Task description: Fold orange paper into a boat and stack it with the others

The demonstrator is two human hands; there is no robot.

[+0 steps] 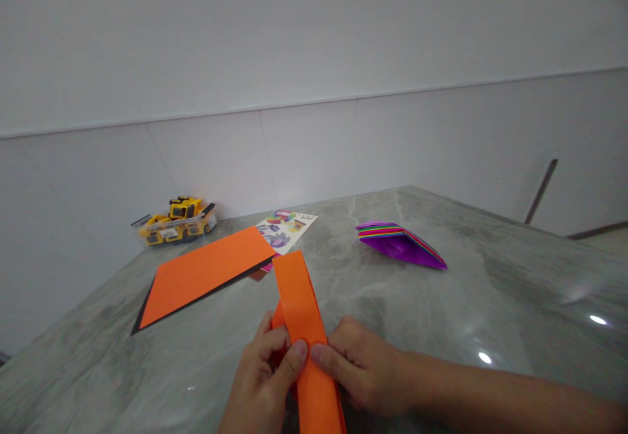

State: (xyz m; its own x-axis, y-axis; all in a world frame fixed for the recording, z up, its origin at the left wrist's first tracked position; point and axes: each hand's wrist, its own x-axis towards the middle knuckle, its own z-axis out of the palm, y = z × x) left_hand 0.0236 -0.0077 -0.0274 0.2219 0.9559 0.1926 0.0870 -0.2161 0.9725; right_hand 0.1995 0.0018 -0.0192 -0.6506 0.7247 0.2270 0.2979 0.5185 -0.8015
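Note:
A long folded strip of orange paper [297, 296] stands tilted between my hands, its far end pointing away from me. My left hand [269, 368] grips its left edge, the thumb lying on the front face and the fingers curled behind. From the other side my right hand [363, 362] pinches the paper, its thumb tip close to the left thumb. A further orange fold shows behind the strip near my left fingers. The strip's lower end runs out of the bottom of the view.
Flat orange sheets [210, 277] over a black one lie left on the grey marbled table [417, 368]. Behind them are a printed leaflet [289, 230] and a clear plastic box [171, 230] with yellow toy trucks [185, 207]. A folded purple paper boat [400, 245] with multicoloured edges rests right of centre.

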